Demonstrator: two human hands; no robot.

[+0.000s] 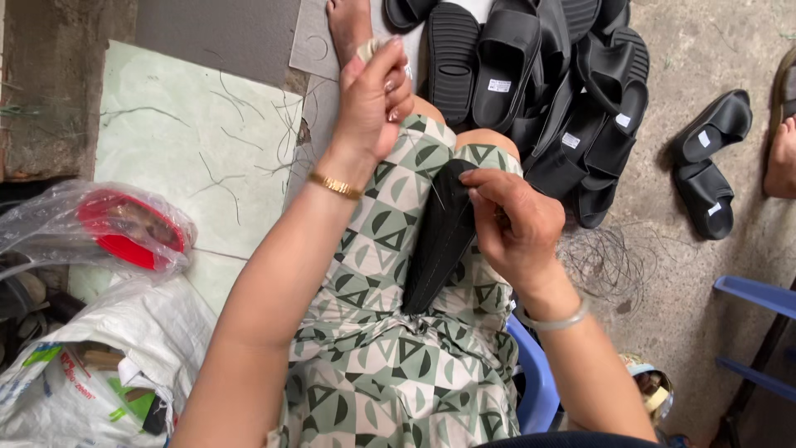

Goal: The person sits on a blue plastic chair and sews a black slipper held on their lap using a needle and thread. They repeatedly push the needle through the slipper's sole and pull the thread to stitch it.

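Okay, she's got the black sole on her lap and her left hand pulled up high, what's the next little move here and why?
Probably draw the left hand a bit farther up to take the slack out of the thread, which runs thin from it down to the black sole. The right hand pinches the sole's edge on the lap, steadying it for that pull.

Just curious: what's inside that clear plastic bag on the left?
Inside the crinkled clear plastic bag lies something red with a dark middle, perhaps footwear; the glare and folds hide its exact shape and anything beneath.

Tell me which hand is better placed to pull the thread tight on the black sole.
Probably left: the left hand is raised clear, pinching the thread, while the right hand grips the black sole on the lap.
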